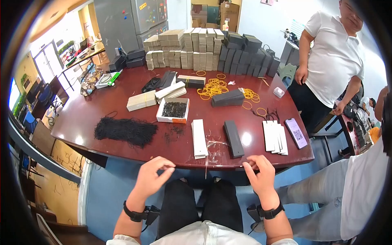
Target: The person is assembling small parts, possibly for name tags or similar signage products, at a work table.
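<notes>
My left hand [152,176] hovers at the table's front edge, fingers loosely curled, thumb apart, nothing visible in it. On the right, my right hand [261,173] is held likewise, also without anything showing between thumb and fingers. Between and just beyond them lie a stack of narrow white cards [199,139] and a stack of black cards [233,139]. Clear plastic film or tape [216,152] rests between the stacks. Farther right are several white tags [273,136] with black cords. A bundle of black strings [125,131] lies beyond my left hand.
A small box [185,115] of tiny black pieces, yellow rubber bands [214,87] and card blocks [142,100] cover the table's middle. Stacked beige [171,37] and black bundles [245,57] line the back. A phone [296,133] lies right. One person [332,53] stands beyond; another [363,188] is close right.
</notes>
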Demonstrator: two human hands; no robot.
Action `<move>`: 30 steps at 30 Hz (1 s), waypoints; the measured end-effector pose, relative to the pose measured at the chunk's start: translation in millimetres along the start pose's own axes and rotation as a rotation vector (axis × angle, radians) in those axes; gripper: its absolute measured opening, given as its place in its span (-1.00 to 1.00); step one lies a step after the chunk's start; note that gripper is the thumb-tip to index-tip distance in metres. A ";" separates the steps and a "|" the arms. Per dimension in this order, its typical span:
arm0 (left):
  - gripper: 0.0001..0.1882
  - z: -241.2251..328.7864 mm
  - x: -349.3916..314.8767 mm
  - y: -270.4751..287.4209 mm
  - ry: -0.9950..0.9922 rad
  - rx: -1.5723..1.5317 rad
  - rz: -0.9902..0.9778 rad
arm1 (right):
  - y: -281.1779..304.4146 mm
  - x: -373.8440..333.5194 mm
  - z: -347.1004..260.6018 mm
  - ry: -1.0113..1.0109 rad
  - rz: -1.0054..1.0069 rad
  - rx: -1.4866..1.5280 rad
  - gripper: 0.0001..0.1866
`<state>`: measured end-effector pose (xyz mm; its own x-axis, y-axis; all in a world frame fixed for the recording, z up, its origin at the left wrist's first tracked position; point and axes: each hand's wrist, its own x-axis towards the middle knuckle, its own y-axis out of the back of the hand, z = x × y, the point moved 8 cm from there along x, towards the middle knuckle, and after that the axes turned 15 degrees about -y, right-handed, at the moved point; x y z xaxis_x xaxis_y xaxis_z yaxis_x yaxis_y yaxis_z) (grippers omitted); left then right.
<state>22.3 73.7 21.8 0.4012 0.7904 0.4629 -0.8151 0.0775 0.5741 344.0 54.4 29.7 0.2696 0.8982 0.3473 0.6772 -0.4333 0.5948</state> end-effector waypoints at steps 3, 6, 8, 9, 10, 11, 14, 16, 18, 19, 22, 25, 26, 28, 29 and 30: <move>-0.69 22.5 41.0 -26.9 -0.186 0.116 0.000 | -9.8 30.3 -30.2 0.190 0.062 -0.283 -0.56; -0.55 24.0 76.9 -49.7 -0.265 0.235 -0.090 | -30.6 56.6 -42.4 0.227 0.007 -0.479 -0.50; -0.53 19.5 88.6 -59.8 -0.302 0.295 -0.149 | -37.1 67.8 -40.1 0.184 -0.034 -0.518 -0.49; -0.54 15.5 90.6 -62.1 -0.299 0.277 -0.167 | -41.4 71.1 -35.7 0.140 -0.074 -0.549 -0.48; -0.55 12.1 91.1 -63.8 -0.295 0.257 -0.187 | -42.5 72.5 -31.8 0.103 -0.106 -0.546 -0.49; -0.55 9.4 91.3 -65.0 -0.291 0.238 -0.209 | -42.6 73.7 -30.5 0.090 -0.110 -0.538 -0.50; -0.58 4.2 90.3 -64.9 -0.269 0.223 -0.243 | -43.1 75.2 -25.1 0.016 -0.156 -0.515 -0.53; -0.59 3.5 86.7 -65.3 -0.251 0.202 -0.248 | -41.1 74.7 -25.2 0.010 -0.162 -0.518 -0.54; -0.61 1.0 87.5 -64.2 -0.243 0.187 -0.246 | -37.4 74.0 -26.7 0.007 -0.152 -0.516 -0.55; -0.61 4.3 88.2 -62.5 -0.279 0.189 -0.218 | -34.6 74.1 -28.2 0.009 -0.136 -0.513 -0.56; -0.64 10.7 89.4 -59.2 -0.376 0.201 -0.156 | -26.5 73.6 -32.9 0.017 -0.031 -0.482 -0.58; -0.64 8.3 85.7 -64.0 -0.394 0.246 -0.147 | -22.7 66.5 -25.0 0.007 0.002 -0.496 -0.58; -0.64 6.3 84.9 -67.0 -0.373 0.258 -0.152 | -28.3 63.8 -21.8 -0.007 -0.046 -0.536 -0.58; -0.64 6.4 83.1 -66.4 -0.359 0.244 -0.146 | -36.8 61.2 -23.9 -0.014 -0.084 -0.563 -0.56; -0.64 7.0 81.9 -66.3 -0.367 0.252 -0.152 | -35.8 59.0 -26.3 -0.004 -0.068 -0.565 -0.56; -0.64 7.4 81.5 -66.5 -0.364 0.237 -0.157 | -35.5 58.6 -27.9 -0.009 -0.062 -0.569 -0.57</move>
<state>112.3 128.4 26.3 0.6677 0.5118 0.5407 -0.6316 0.0050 0.7753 316.7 120.3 49.1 0.2488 0.9226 0.2949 0.2170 -0.3498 0.9113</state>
